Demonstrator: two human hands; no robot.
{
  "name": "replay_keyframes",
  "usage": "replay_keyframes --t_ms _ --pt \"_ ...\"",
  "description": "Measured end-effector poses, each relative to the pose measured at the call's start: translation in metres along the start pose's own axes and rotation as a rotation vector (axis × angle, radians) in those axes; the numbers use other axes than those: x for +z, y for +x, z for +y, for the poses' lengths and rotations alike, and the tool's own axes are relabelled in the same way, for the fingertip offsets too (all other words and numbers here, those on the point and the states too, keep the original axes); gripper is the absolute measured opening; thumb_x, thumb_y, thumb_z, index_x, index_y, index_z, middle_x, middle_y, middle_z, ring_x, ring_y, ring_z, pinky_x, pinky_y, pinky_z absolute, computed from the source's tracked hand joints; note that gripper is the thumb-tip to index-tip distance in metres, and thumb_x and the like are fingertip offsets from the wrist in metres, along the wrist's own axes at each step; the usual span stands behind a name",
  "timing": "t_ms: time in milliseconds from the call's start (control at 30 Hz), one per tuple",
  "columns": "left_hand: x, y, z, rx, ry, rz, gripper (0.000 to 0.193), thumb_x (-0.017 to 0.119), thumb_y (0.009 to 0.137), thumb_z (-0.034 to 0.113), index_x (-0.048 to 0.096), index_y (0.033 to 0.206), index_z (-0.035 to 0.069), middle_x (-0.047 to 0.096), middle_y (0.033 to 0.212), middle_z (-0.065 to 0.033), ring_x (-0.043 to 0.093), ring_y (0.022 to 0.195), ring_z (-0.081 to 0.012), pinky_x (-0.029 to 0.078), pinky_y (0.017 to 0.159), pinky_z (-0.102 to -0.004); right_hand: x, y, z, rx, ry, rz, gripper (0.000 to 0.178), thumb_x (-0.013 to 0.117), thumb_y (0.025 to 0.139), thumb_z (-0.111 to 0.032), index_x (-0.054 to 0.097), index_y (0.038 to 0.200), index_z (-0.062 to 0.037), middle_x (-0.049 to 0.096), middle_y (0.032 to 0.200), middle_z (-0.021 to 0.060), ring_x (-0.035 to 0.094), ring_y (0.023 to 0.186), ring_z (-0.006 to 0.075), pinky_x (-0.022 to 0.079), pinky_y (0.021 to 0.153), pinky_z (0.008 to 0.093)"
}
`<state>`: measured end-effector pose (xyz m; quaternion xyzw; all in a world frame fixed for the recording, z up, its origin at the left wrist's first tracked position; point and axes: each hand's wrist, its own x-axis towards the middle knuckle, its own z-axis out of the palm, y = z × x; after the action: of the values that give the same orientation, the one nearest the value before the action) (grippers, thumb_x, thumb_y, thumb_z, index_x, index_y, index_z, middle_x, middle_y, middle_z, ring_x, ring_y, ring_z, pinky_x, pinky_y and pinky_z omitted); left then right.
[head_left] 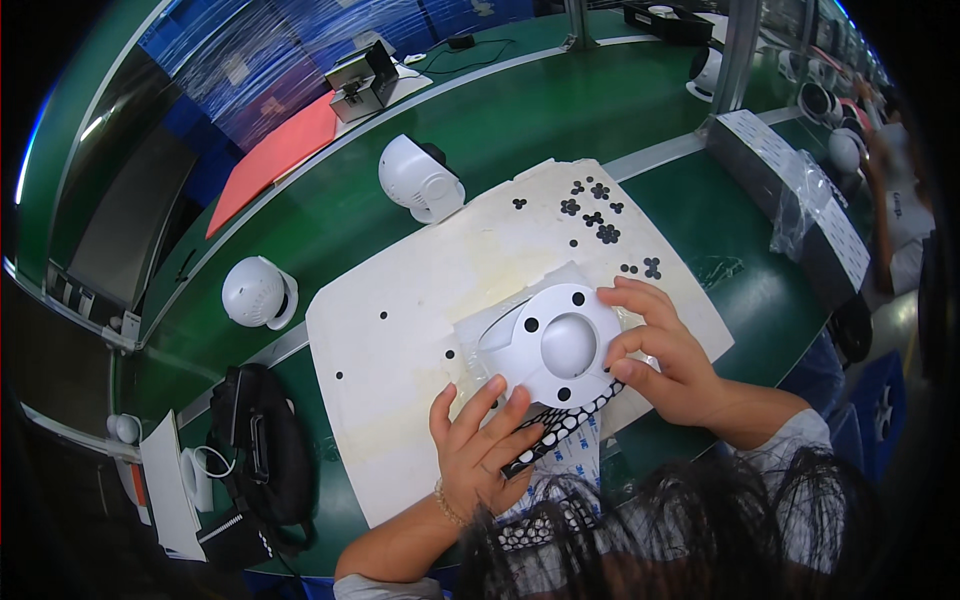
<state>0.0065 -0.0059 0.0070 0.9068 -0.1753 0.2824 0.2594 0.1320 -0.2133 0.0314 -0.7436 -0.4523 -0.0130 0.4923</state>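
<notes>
A white ring-shaped plastic base (505, 365) with a round hollow lies on clear plastic wrap on a cream board (390, 400). Small black round pads (564, 394) sit on its face. My left hand (480, 455) is spread, fingertips at the base's lower left edge, lying over a black sheet with white round holes (565, 425). At the right edge curls my right hand (660, 355); its thumb and forefinger close at a small dark pad (607, 370), partly hidden. A printed backing sheet (575, 460) lies below the base, partly covered.
Black pad scraps (607, 234) are scattered at the board's upper right. White camera-like units (415, 180) stand beyond and left of it. A black bag (262, 450) lies at left. A long black-and-white box (790, 200) stands at right. Farther right, another person (895, 210) is present.
</notes>
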Motion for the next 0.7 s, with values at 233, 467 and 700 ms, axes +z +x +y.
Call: replay_keyframes --t_ms 233,467,700 --pt "-0.002 0.001 0.002 -0.013 0.011 -0.019 0.035 0.061 0.057 0.019 0.061 0.091 0.012 0.05 0.121 -0.0081 0.042 0.116 -0.0263 0.019 0.095 -0.0485 -0.008 -0.008 0.01 -0.291 -0.375 0.044 0.021 0.06 0.075 -0.013 0.059 0.096 -0.0112 0.044 0.122 0.0117 0.031 0.117 0.0335 0.024 0.095 0.0409" --pt "0.002 0.0 -0.001 -0.003 0.007 -0.008 0.035 0.062 0.057 0.019 0.06 0.092 0.012 0.05 0.122 -0.0086 0.041 0.116 -0.0275 0.019 0.095 -0.0489 -0.001 0.002 0.011 0.368 0.534 -0.013 0.029 0.061 0.077 -0.018 0.056 0.102 -0.0058 0.054 0.104 0.0055 0.049 0.098 0.0163 0.036 0.083 0.0294" --pt "-0.005 -0.007 -0.007 0.037 -0.053 -0.004 0.032 0.062 0.062 0.021 0.061 0.093 0.015 0.049 0.122 -0.0095 0.041 0.116 -0.029 0.02 0.095 -0.0466 -0.025 0.057 0.037 0.543 0.993 0.118 0.025 0.057 0.078 -0.017 0.056 0.097 -0.0004 0.059 0.085 0.0048 0.054 0.073 0.0088 0.042 0.067 0.0223"
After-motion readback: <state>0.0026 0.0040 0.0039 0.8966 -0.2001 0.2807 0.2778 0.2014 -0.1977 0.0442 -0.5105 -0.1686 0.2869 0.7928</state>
